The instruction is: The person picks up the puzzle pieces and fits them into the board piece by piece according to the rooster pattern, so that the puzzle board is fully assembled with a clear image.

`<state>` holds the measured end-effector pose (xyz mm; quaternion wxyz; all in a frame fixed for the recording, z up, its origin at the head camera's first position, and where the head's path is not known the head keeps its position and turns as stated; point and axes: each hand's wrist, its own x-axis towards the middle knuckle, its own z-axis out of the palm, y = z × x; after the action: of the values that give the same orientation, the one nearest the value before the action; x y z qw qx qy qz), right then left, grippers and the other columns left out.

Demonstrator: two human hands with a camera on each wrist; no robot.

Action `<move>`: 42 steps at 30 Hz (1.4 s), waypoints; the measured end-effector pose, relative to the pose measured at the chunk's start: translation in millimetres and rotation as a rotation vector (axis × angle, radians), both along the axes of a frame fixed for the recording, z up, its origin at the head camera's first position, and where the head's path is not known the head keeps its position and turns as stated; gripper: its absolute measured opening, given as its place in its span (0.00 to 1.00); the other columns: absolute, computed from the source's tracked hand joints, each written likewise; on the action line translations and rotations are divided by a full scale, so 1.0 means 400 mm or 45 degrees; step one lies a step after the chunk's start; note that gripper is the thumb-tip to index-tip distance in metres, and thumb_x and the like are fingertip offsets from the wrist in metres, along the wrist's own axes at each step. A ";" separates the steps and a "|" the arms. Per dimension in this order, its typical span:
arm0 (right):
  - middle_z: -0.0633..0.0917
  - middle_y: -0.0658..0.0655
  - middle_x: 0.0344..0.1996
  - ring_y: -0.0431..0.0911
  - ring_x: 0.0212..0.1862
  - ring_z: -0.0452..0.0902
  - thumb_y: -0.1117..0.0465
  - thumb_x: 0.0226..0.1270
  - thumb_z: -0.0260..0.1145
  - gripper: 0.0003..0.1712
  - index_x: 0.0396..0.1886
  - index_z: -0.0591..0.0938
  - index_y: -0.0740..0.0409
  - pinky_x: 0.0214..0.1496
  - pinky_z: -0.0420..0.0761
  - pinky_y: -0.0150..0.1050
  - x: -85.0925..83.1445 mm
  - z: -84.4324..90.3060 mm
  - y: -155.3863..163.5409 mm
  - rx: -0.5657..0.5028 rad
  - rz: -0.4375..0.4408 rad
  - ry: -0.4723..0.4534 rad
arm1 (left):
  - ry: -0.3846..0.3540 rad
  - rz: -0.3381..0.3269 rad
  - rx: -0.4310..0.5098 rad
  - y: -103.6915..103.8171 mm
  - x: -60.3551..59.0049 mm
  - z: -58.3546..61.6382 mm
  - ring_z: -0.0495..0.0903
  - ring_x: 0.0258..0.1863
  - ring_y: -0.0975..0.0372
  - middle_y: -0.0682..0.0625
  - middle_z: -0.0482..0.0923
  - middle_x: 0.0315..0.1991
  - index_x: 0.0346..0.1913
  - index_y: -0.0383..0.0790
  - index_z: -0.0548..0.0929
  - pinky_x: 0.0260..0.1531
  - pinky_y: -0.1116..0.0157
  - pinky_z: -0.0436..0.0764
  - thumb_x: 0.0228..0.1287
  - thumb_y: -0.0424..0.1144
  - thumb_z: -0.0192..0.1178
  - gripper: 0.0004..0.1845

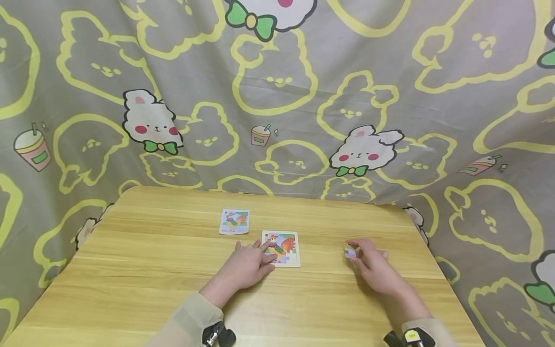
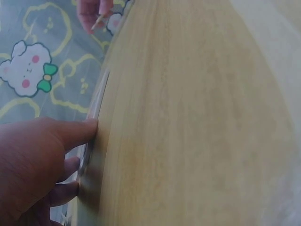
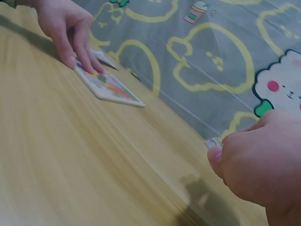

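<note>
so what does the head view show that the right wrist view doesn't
Only the head view shows the small picture card lying apart behind the puzzle board, and the whole wooden table. Only the right wrist view shows the right hand up close, pinching the puzzle piece above the table. Both show the left hand with fingers resting on the rooster puzzle board.

Soft, even light fills the head view, and the worktop [image 1: 277,299] shows only faint shadows beside the hands. Its edges bow outward from lens distortion. Both wrist views are blurred and washed pale, with a small dark shadow on the wood beneath the right hand [image 3: 258,165].
</note>
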<state>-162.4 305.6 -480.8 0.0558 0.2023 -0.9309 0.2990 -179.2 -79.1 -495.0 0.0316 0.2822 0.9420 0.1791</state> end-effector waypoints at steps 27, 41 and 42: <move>0.77 0.45 0.42 0.38 0.40 0.71 0.65 0.74 0.70 0.25 0.68 0.77 0.61 0.50 0.56 0.49 -0.034 -0.007 -0.183 0.008 0.168 -0.075 | -0.010 0.005 0.010 0.001 0.003 0.006 0.71 0.73 0.41 0.44 0.74 0.73 0.62 0.50 0.90 0.59 0.21 0.63 0.77 0.50 0.64 0.18; 0.79 0.46 0.47 0.39 0.40 0.70 0.59 0.76 0.70 0.23 0.67 0.81 0.58 0.51 0.54 0.50 -0.044 -0.022 -0.240 0.033 0.219 -0.088 | -0.019 0.018 -0.003 -0.001 0.005 0.005 0.71 0.73 0.41 0.45 0.73 0.74 0.63 0.52 0.89 0.61 0.21 0.62 0.77 0.51 0.63 0.18; 0.79 0.46 0.47 0.39 0.40 0.71 0.59 0.76 0.70 0.23 0.67 0.81 0.58 0.51 0.55 0.49 -0.045 -0.024 -0.244 0.033 0.219 -0.087 | -0.019 0.019 -0.005 0.000 0.005 0.005 0.71 0.73 0.41 0.45 0.73 0.74 0.63 0.52 0.89 0.61 0.21 0.62 0.77 0.51 0.63 0.18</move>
<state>-180.2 208.1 -490.3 -0.0047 0.2720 -0.9152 0.2973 -177.4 -79.3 -493.1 0.0380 0.2739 0.9441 0.1798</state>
